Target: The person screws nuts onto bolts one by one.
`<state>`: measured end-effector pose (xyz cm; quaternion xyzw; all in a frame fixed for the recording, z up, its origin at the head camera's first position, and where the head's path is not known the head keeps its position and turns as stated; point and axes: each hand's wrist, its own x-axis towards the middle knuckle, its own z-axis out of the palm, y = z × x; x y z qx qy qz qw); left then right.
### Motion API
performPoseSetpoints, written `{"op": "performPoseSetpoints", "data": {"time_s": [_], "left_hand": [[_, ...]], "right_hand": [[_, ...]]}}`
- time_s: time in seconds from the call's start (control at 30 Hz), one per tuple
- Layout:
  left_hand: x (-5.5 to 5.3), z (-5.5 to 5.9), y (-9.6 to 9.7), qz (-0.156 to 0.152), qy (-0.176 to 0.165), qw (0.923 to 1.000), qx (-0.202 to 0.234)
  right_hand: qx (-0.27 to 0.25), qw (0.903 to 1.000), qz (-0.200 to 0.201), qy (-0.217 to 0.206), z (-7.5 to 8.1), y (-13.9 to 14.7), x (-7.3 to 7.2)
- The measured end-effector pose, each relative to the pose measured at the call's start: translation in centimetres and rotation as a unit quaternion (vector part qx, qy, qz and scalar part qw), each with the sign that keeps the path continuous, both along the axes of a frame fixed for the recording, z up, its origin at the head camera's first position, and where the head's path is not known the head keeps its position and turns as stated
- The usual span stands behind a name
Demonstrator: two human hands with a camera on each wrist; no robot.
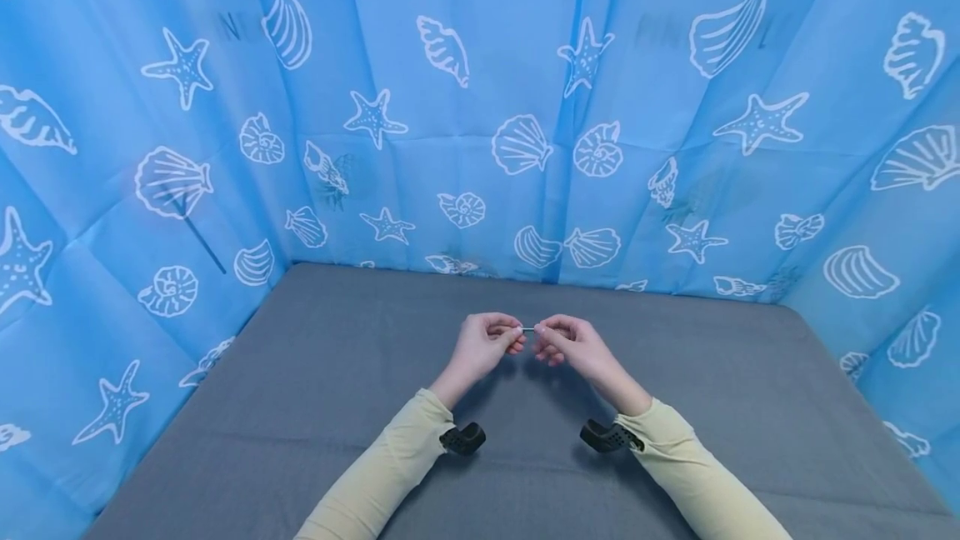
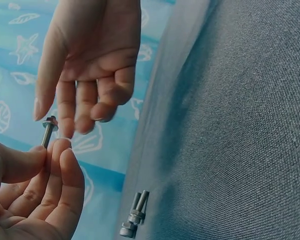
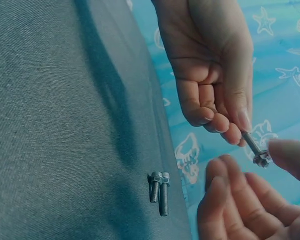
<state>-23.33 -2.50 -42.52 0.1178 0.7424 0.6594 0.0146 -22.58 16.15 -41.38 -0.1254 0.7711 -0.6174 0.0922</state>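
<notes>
My left hand pinches a slim metal bolt by its shank, between thumb and fingertips. The wider end, with a flange-like collar round it, points toward my right hand. In the right wrist view, the right thumb lies right by that wide end, while the other fingers are loosely bent and spread apart from it. Both hands are raised over the grey surface, facing each other. Two more bolts lie side by side below the hands, hidden from the head view.
A grey cloth-covered table extends beneath both arms. Blue curtains printed with shells and starfish hang along its back and sides. Black wrist mounts stick out from the pale sleeves.
</notes>
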Motion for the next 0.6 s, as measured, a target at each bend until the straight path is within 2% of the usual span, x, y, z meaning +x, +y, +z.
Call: {"op": "performPoseSetpoints", "data": {"time_s": [0.13, 0.23, 0.43, 0.6], "left_hand": [[-0.05, 0.03, -0.09, 0.001, -0.003, 1.0, 0.002], [-0.04, 0.03, -0.1, -0.003, -0.004, 1.0, 0.002], [0.02, 0.0, 0.0, -0.009, -0.004, 0.9999, 0.003], [0.14, 0.05, 0.09, -0.004, 0.001, 1.0, 0.005]], "right_hand": [[-0.021, 0.9996, -0.006, 0.02, -0.03, 0.07, 0.0], [-0.017, 0.9995, -0.012, 0.025, -0.02, 0.06, 0.01], [-0.009, 0.9998, -0.015, -0.004, 0.02, -0.04, 0.03], [-0.033, 0.9992, -0.005, 0.022, -0.03, 0.21, 0.09]]}}
